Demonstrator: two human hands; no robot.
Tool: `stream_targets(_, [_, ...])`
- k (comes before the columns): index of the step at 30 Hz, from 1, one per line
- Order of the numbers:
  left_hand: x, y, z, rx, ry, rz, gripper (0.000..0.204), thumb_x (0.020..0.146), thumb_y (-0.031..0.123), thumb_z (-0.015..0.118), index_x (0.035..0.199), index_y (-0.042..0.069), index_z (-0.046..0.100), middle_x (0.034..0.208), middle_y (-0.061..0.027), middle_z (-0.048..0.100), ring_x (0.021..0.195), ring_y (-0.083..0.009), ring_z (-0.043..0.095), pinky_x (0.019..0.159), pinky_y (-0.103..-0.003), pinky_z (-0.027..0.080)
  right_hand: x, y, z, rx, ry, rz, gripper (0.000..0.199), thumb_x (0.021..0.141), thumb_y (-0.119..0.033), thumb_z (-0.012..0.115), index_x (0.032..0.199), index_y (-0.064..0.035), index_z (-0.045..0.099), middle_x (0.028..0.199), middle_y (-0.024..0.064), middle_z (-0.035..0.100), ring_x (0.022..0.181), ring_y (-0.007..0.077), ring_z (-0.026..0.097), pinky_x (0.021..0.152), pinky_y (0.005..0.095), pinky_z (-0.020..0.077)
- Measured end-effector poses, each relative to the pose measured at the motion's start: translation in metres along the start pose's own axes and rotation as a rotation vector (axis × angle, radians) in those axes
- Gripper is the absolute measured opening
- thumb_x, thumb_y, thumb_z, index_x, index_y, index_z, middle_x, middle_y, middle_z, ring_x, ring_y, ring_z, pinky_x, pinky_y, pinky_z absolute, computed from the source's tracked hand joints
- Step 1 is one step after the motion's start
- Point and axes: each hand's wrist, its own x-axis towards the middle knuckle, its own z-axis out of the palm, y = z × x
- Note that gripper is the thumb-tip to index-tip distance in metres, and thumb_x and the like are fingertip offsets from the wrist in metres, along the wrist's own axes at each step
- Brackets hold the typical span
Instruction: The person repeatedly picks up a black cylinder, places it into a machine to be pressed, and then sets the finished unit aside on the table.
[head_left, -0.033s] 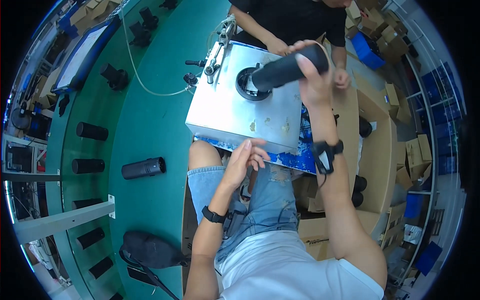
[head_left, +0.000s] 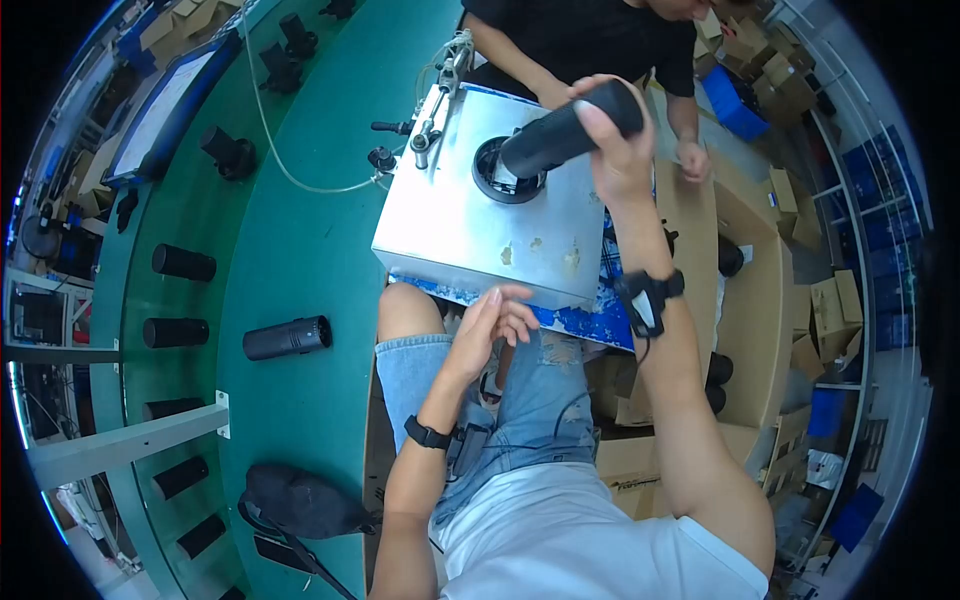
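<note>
The right hand (head_left: 626,160) has its fingers clasped round a black cylinder (head_left: 560,140) leaning over the black ring (head_left: 513,197) on the metal box (head_left: 435,215); a slack grip could topple it. The left hand (head_left: 485,328), half-curled, holds nothing.

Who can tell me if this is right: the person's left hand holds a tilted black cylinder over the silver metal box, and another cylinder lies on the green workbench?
Not quite: the head view shows the right hand, not the left hand, holding the tilted black cylinder over the silver metal box. Another cylinder does lie on the green workbench.
</note>
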Motion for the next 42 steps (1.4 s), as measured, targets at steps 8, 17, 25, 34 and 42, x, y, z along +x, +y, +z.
stream_targets(8, [0.000,-0.009,-0.020,-0.031,0.018,-0.026,0.043,0.105,0.033,0.032,0.117,-0.001,0.055,0.089,-0.0076,0.065,0.076,-0.0100,0.058,0.067,-0.022,0.044,0.003,0.037,0.031,-0.396,-0.136,0.007,0.036,0.077,-0.006,0.075,0.107,-0.0036,0.056,0.098,0.0063,0.064,0.093,0.0132,0.060,0.086,0.0286,0.0480])
stream_targets(17, [0.001,-0.008,-0.020,0.147,0.082,-0.121,0.033,0.102,0.029,0.042,0.113,0.002,0.058,0.088,-0.0048,0.064,0.077,-0.0088,0.057,0.070,-0.021,0.044,-0.019,0.020,0.043,-0.559,0.067,0.036,0.035,0.076,-0.004,0.077,0.105,-0.0008,0.058,0.099,0.0060,0.064,0.089,0.0105,0.061,0.081,0.0243,0.0496])
stream_targets(25, [-0.001,-0.011,-0.020,0.105,0.093,-0.113,0.029,0.100,0.026,0.049,0.111,0.001,0.059,0.087,-0.0038,0.064,0.077,-0.0086,0.056,0.070,-0.022,0.046,-0.024,0.082,0.062,-0.685,0.272,-0.086,0.042,0.076,-0.019,0.081,0.105,-0.0012,0.056,0.094,0.0060,0.064,0.083,0.0116,0.061,0.077,0.0246,0.0487])
stream_targets(34, [-0.006,-0.021,-0.019,0.113,0.069,-0.131,0.025,0.098,0.021,0.052,0.111,0.001,0.059,0.087,-0.0046,0.065,0.076,-0.0096,0.057,0.070,-0.023,0.048,0.007,0.056,0.006,-0.333,-0.297,0.331,0.041,0.076,-0.012,0.078,0.108,-0.0026,0.054,0.100,0.0072,0.066,0.091,0.0124,0.062,0.088,0.0278,0.0475])
stream_targets(42, [0.005,-0.023,-0.020,0.250,0.066,-0.154,0.023,0.097,0.017,0.053,0.112,0.000,0.058,0.088,-0.0048,0.065,0.077,-0.0088,0.057,0.072,-0.023,0.048,-0.025,0.101,0.052,-0.647,0.362,-0.104,0.033,0.071,-0.012,0.080,0.093,-0.0039,0.056,0.085,0.0045,0.065,0.075,0.0129,0.061,0.073,0.0268,0.0488])
